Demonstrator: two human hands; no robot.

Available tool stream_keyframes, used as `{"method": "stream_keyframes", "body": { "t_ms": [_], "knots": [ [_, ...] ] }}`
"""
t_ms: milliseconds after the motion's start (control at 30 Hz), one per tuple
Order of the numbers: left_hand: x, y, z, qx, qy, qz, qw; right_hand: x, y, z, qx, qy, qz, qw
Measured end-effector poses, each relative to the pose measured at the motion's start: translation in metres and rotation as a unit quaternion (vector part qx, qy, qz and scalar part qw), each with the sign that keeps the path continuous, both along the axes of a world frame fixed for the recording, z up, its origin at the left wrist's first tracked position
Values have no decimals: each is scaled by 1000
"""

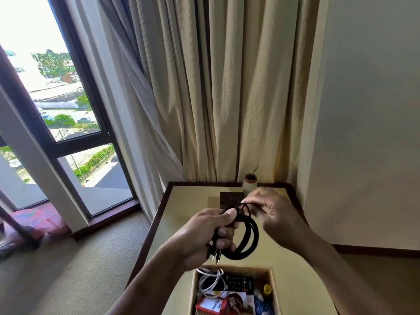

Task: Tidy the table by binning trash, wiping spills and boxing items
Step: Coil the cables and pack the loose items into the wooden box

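Two hands on coiled black cable [246,237], mid-frame above beige tabletop [293,280]. My left hand [204,235] clenches bundle, plugs dangling below; right hand [270,214] pinches top loop. I judge: cinch loops tight, tuck ends, then lower in. Open wooden box [273,289], bottom centre, holds white cable [210,281], black calculator [238,283], yellow cap [267,289], red-white packet [210,304].

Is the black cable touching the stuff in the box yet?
Apart. The head view shows the black cable held in the left hand, above the box.
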State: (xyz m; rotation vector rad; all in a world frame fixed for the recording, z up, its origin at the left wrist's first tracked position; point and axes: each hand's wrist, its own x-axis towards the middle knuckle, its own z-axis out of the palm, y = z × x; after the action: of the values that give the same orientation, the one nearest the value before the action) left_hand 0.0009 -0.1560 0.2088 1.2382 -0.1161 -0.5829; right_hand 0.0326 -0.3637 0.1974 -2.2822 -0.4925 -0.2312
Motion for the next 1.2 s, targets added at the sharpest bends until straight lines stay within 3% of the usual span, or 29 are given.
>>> {"method": "stream_keyframes", "body": {
  "t_ms": [67,100,200,300,367,500,667,933,1100,1200],
  "knots": [
    [1,-5,-4,46,-37,49,997,4,5,9,-62,-51,-72,994],
    [1,-7,-5,82,-66,72,992,5,6,12,-45,-18,-93,995],
    [1,-17,-10,167,-126,129,969,8,6,21,159,194,-91,964],
    [2,-25,-11,189,-149,179,954,2,10,25,280,283,-95,912],
    [4,-27,-11,180,-155,194,952,-6,15,24,328,283,-97,896],
    [10,-27,-10,121,-136,178,967,-17,18,18,323,221,-110,914],
    [16,-26,-8,16,-71,107,992,-23,12,6,400,235,-95,881],
    [16,-37,-14,14,-37,15,999,-32,-5,-22,232,147,-89,957],
    [4,-48,-62,-11,10,53,998,-43,-15,-50,161,114,-137,971],
    [-10,-60,-115,50,11,120,991,-49,-19,-80,155,159,-144,964]
  ]
}}
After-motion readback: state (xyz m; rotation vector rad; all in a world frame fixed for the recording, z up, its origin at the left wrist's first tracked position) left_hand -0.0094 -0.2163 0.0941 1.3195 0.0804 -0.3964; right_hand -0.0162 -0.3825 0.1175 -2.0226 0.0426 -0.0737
